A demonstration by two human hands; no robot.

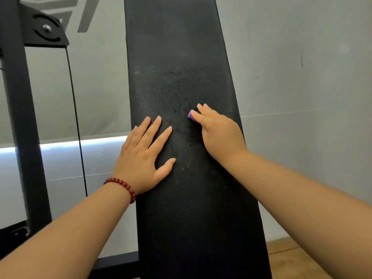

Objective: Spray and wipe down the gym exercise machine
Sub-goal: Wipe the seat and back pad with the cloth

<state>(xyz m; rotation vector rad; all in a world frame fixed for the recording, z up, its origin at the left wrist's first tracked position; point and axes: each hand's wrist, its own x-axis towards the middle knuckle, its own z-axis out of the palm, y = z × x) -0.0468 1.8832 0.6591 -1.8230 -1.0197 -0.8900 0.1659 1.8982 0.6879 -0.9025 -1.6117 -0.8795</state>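
Note:
A long black padded backrest (181,47) of the gym machine fills the middle of the view, its leather worn and cracked around the centre. My left hand (144,156) lies flat on the pad with fingers spread, a red bead bracelet at the wrist. My right hand (218,133) presses on the pad a little higher and to the right, covering a small purple cloth (189,114); only a purple corner shows by the fingertips. No spray bottle is in view.
The machine's black steel upright (22,127) and a thin cable (77,121) stand at the left. A grey wall (302,77) is behind. A black base bar (116,262) runs low at the left, and wooden floor (291,258) shows at the bottom right.

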